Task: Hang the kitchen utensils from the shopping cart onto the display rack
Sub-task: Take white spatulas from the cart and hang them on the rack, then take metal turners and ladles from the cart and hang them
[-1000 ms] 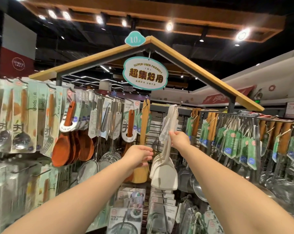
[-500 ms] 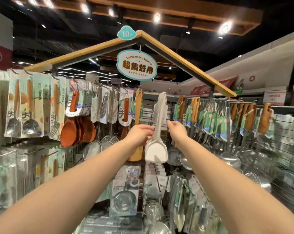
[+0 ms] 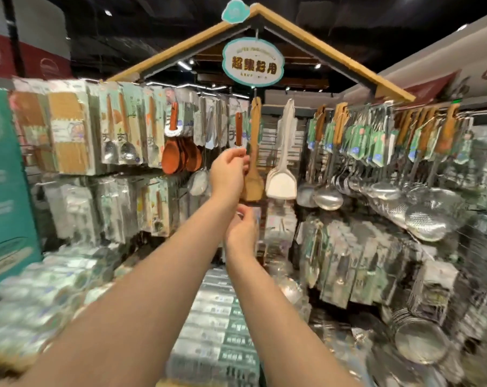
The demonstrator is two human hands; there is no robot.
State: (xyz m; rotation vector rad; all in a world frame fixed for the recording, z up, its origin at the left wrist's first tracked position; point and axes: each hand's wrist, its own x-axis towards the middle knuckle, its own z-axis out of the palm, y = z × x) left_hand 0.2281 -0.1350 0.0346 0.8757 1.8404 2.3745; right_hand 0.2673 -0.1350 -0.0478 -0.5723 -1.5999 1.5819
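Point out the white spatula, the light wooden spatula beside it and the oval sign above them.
white spatula (image 3: pixel 282 184): head view, on its flat blade.
light wooden spatula (image 3: pixel 255 135): head view, midway up its handle.
oval sign (image 3: pixel 253 64): head view, on the lettering at its middle.

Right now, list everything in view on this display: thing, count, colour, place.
white spatulas: a few stacked, white, hanging at centre.
wooden spatula: one, light wood, hanging just left of the white ones.
wooden spoons: several, dark brown, hanging further left.
ladles: several, steel, hanging right of centre.
mesh strainers: several, steel, far right.
packaged utensils: many, pale cards, upper left hooks.
sign: one, white with teal rim, under the roof peak.
left hand: one, raised beside the wooden spatula; hold unclear.
right hand: one, lower, below the left hand.
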